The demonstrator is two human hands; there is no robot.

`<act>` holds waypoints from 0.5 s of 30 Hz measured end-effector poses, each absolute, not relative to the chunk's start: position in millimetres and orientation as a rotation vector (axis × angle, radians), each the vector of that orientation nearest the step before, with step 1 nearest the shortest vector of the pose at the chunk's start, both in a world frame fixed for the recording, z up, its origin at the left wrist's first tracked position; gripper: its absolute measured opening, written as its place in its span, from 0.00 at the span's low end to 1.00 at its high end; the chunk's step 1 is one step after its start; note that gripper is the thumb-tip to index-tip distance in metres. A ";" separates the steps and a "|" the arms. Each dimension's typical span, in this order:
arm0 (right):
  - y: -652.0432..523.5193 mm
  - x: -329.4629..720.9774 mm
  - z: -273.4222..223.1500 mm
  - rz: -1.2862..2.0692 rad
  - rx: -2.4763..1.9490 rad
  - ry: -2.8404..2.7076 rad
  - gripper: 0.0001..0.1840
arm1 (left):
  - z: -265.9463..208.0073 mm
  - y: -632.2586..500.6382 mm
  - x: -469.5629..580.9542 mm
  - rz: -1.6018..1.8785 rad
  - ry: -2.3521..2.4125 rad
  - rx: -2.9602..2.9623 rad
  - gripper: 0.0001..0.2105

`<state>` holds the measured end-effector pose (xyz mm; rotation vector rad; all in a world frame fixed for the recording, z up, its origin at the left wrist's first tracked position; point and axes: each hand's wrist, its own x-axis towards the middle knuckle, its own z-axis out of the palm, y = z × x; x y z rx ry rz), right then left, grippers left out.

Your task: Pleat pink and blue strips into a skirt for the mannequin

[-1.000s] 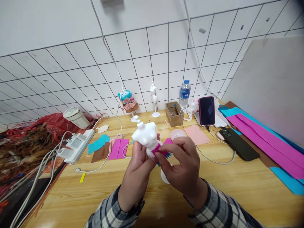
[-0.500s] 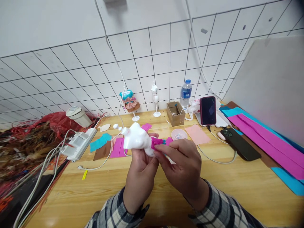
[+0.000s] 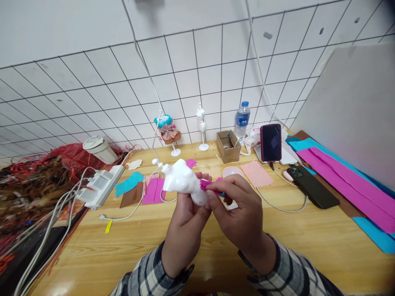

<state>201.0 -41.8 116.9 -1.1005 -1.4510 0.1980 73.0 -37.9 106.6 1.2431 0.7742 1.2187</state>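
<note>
The small white plastic mannequin torso (image 3: 184,181) lies tilted on its side above the wooden table (image 3: 308,246), neck pointing left. The left hand (image 3: 185,224) grips its lower end with closed fingers. The right hand (image 3: 240,213) pinches a magenta pleated paper strip (image 3: 207,183) against the torso's waist. Just behind sit a pink round dish (image 3: 232,171) and magenta paper pieces (image 3: 153,191).

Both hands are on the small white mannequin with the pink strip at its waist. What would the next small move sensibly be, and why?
Probably press the pink pleated strip down against the waist of the white mannequin torso. The left hand holds the torso tipped sideways, the right hand pinches the strip at the waist, and its loose end juts out behind the fingers rather than lying flat.
</note>
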 end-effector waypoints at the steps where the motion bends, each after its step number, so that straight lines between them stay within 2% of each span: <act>1: -41.7 200.9 117.0 0.221 -1.097 -1.447 0.05 | 106.1 -37.6 72.9 1.213 0.769 1.235 0.21; 15: -39.2 204.1 113.8 0.230 -1.101 -1.474 0.04 | 109.1 -37.4 73.8 1.189 0.739 1.197 0.22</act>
